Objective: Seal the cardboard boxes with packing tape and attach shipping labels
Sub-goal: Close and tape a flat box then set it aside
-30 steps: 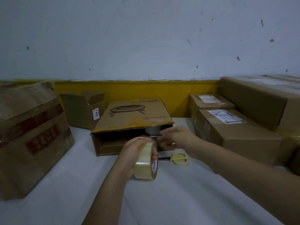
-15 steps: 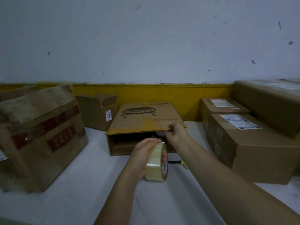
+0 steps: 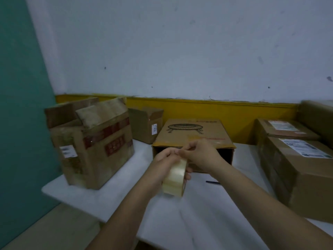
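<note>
Our right hand (image 3: 200, 156) is leaving the box (image 3: 193, 136), pinching tape at the roll (image 3: 175, 179) our left hand (image 3: 165, 165) is gripping; light, sticky, best taken by its end.

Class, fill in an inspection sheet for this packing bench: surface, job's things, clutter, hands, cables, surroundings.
Surface: white tabletop, partly bare.
Job's things: clear packing tape roll; open-fronted cardboard box with a trampoline drawing; labelled brown boxes at right.
Clutter: worn taped carton at left; small open box behind; dark scissors blade tip.
Hands: left hand grips the roll; right hand pinches at the tape's top.
Cables: nothing seen.
Surroundings: pale wall, yellow band, teal panel.
</note>
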Available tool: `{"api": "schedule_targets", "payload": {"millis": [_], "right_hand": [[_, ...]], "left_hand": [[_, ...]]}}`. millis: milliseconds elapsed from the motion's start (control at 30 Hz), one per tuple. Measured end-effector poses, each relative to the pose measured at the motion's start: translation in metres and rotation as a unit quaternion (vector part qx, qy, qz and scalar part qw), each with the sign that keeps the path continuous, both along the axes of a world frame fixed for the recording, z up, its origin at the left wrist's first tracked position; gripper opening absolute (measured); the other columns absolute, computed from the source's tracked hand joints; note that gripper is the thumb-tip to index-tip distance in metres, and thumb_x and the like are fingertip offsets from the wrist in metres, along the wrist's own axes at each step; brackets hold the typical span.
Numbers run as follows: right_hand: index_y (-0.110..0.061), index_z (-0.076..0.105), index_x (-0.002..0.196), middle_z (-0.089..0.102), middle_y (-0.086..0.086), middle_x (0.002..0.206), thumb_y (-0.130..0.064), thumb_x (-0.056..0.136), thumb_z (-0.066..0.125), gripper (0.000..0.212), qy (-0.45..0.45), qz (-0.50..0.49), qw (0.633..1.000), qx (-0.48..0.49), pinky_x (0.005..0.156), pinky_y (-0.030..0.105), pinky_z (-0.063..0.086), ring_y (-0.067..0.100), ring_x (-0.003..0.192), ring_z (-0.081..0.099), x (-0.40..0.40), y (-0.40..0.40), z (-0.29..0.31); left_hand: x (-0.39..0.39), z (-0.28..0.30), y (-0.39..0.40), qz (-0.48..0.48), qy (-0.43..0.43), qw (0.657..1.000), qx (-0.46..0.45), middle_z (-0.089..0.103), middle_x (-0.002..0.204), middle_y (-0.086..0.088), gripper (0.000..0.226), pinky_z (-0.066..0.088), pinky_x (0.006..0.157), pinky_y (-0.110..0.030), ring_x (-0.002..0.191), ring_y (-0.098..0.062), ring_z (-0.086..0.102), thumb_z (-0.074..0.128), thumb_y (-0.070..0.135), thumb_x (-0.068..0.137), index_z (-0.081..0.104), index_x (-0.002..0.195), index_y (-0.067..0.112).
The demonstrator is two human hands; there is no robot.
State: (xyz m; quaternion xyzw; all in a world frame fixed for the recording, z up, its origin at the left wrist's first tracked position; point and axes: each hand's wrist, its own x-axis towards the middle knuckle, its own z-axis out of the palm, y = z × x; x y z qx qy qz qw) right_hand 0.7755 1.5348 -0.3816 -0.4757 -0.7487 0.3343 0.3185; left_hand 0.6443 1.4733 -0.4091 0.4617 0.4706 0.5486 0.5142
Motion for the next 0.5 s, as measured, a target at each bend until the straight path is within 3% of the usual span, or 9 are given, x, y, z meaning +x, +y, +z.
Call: {"api": "schedule_targets", "payload": {"millis": [67,167,267,333,400,500], "right_hand": [[-0.017,0.073,0.074,0.070,0.003,0.069,-0.045,0.087,0.071,0.031,-0.112,-0.031,0.991,0.060,0.060,0.024,0.053,0.015,0.064,0.065,-0.021,-0.014,0.007],[-0.017,0.068,0.067,0.063,0.003,0.064,-0.038,0.089,0.067,0.031,-0.228,-0.051,0.961,0.147,0.061,0.032,0.055,0.019,0.060,0.061,-0.057,-0.034,0.002],[-0.015,0.061,0.075,0.056,0.002,0.068,-0.030,0.093,0.060,0.024,-0.289,-0.019,0.925,0.246,0.060,0.032,0.050,0.020,0.062,0.055,-0.088,-0.059,-0.007],[-0.015,0.059,0.080,0.049,0.000,0.071,-0.033,0.094,0.058,0.022,-0.310,0.015,0.905,0.291,0.059,0.031,0.041,0.021,0.066,0.053,-0.106,-0.073,-0.012],[-0.015,0.062,0.085,0.048,0.001,0.076,-0.039,0.093,0.060,0.025,-0.316,0.053,0.903,0.286,0.059,0.030,0.037,0.025,0.076,0.058,-0.123,-0.081,-0.018],[-0.016,0.061,0.067,0.057,0.000,0.069,-0.044,0.092,0.063,0.038,-0.235,0.127,0.944,0.195,0.052,0.029,0.038,0.017,0.067,0.058,-0.141,-0.081,-0.030]], "left_hand": [[-0.012,0.000,-0.018,0.022,0.045,0.999,-0.007,0.070,0.083,-0.026,0.023,0.055,0.060,-0.037,0.063,-0.034,0.067,0.048,0.012,0.101,0.053,0.120,0.000],[-0.034,0.004,-0.050,0.050,0.055,0.997,-0.029,0.070,0.080,-0.025,0.027,0.055,0.061,-0.034,0.060,-0.032,0.067,0.048,0.013,0.101,0.058,0.120,-0.004],[-0.060,0.009,-0.081,0.069,0.044,0.994,-0.068,0.070,0.078,-0.025,0.020,0.055,0.066,-0.036,0.059,-0.030,0.067,0.051,0.011,0.098,0.067,0.102,0.000],[-0.077,0.011,-0.100,0.082,0.056,0.989,-0.107,0.071,0.083,-0.027,0.019,0.056,0.073,-0.039,0.063,-0.031,0.067,0.054,0.013,0.097,0.067,0.103,0.000],[-0.094,0.005,-0.113,0.104,0.086,0.981,-0.142,0.074,0.090,-0.023,0.031,0.056,0.080,-0.041,0.071,-0.028,0.070,0.059,0.022,0.095,0.062,0.116,0.000],[-0.123,-0.012,-0.126,0.184,0.242,0.941,-0.149,0.076,0.103,-0.003,0.057,0.059,0.088,-0.037,0.088,-0.017,0.073,0.065,0.046,0.084,0.047,0.135,0.028]]}}
